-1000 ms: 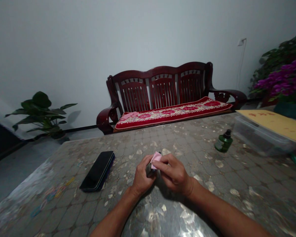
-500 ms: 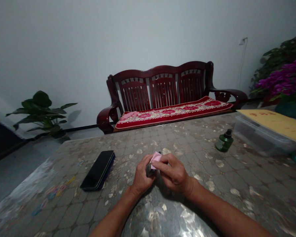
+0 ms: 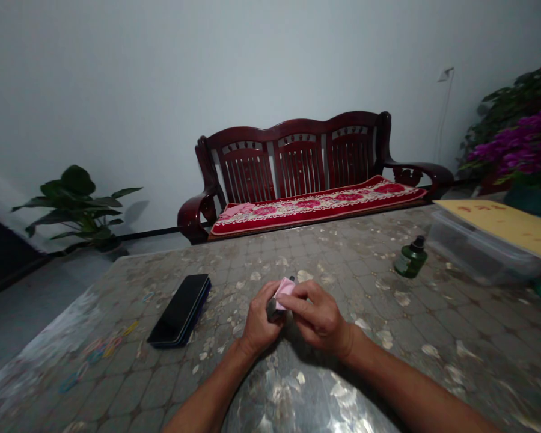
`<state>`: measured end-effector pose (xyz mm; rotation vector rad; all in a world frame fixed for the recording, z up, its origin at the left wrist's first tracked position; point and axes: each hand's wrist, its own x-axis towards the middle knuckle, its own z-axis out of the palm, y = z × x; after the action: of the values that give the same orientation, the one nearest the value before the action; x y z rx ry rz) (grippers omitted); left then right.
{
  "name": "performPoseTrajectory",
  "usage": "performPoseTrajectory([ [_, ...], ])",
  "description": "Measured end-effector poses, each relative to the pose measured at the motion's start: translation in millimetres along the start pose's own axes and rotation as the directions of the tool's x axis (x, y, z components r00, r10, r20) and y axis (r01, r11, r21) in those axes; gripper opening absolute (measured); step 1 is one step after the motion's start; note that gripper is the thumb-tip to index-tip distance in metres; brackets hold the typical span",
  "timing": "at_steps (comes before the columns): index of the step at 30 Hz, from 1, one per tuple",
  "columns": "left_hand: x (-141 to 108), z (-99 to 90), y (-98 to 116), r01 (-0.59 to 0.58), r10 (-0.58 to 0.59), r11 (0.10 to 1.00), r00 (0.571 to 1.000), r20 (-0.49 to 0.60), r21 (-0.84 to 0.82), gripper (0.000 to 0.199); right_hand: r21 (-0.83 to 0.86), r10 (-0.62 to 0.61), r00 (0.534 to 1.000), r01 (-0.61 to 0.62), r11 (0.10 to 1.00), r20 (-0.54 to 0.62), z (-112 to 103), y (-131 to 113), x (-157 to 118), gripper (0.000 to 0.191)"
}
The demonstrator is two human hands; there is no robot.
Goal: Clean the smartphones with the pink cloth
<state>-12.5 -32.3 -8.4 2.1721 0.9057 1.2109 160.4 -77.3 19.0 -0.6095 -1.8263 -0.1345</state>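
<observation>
My left hand (image 3: 258,320) is closed around a small dark object (image 3: 271,309), whose kind I cannot make out. Over its top lies a small pink cloth (image 3: 285,287), folded or bunched. The fingers of my right hand (image 3: 321,317) press and pinch that cloth from the right side. Both hands meet just above the patterned tabletop (image 3: 234,385), and most of the dark object is hidden by fingers and cloth.
To the left lie a black phone (image 3: 180,310), stacked on something dark, and several coloured bands (image 3: 103,349). A green bottle (image 3: 411,258) and a clear plastic box (image 3: 482,252) with a yellow sheet (image 3: 505,222) stand right. Behind is a wooden bench (image 3: 297,129).
My hands have hardly moved, and the right fingers stay on the pink cloth. Only a very slight shift of the whole view shows.
</observation>
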Motion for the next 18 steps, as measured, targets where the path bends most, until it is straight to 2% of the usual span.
performPoseTrajectory([
  [6,-1.2,2.5,-2.9,-0.026,0.026,1.000,0.999,-0.018,0.016,0.044,-0.044,0.106,0.993,-0.108,0.993,-0.055,-3.3,9.2,0.3,0.054],
  [10,-0.7,1.2,-2.5,-0.021,0.020,1.000,1.000,-0.015,-0.023,0.044,-0.024,0.003,1.000,-0.003,1.000,0.024,-2.2,2.6,0.7,0.056],
  [12,-0.1,0.3,-2.1,-0.020,0.019,0.998,1.000,-0.015,-0.054,0.042,-0.013,-0.005,1.000,0.005,1.000,0.027,-1.8,0.4,2.1,0.056],
  [15,-0.5,0.9,-2.6,0.033,-0.035,0.994,0.999,-0.015,-0.100,0.037,-0.016,0.099,0.993,-0.100,0.995,-0.058,-2.2,3.3,4.7,0.053],
  [18,-2.7,3.1,-2.8,0.120,-0.127,0.977,0.992,-0.027,-0.176,0.033,0.019,0.258,0.956,-0.258,0.966,-0.139,-1.1,7.5,6.4,0.048],
])
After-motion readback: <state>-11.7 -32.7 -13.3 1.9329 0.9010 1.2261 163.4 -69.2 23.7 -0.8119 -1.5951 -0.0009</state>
